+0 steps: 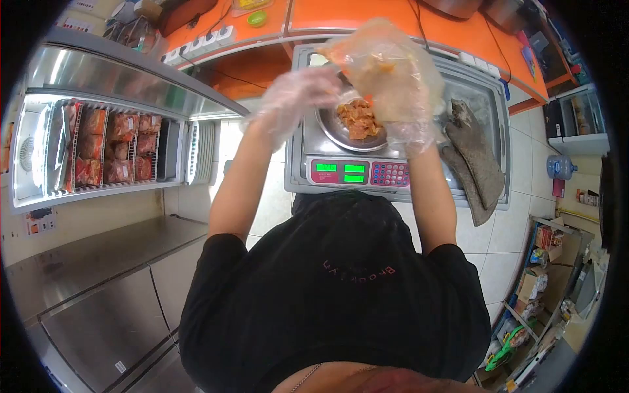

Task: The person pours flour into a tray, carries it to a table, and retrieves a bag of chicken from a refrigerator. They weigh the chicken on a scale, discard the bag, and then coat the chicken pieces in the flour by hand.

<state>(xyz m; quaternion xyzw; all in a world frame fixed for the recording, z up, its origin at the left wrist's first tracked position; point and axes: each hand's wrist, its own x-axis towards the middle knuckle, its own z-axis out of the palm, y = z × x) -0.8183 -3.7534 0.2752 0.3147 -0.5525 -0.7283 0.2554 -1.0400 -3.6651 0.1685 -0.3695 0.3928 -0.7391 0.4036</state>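
Observation:
My left hand (298, 98), in a clear plastic glove, is raised over the left side of a metal bowl (331, 134); its fingers are blurred. Cut pieces of raw, orange-tinted meat (359, 120) lie in the bowl. The bowl rests on a digital scale (359, 171) with green displays and a keypad. My right hand (411, 134), also gloved, grips a translucent plastic bag (393, 69) to the right of the bowl. Orange-yellow contents show through the bag, which partly covers the bowl's far side.
Grey oven mitts (473, 157) lie right of the scale. An orange counter (354, 16) with a power strip (200, 44) runs behind. At left, an open freezer (98, 187) holds several packs of red meat (121, 147), near a steel cabinet (98, 314). Shelves (544, 281) stand at right.

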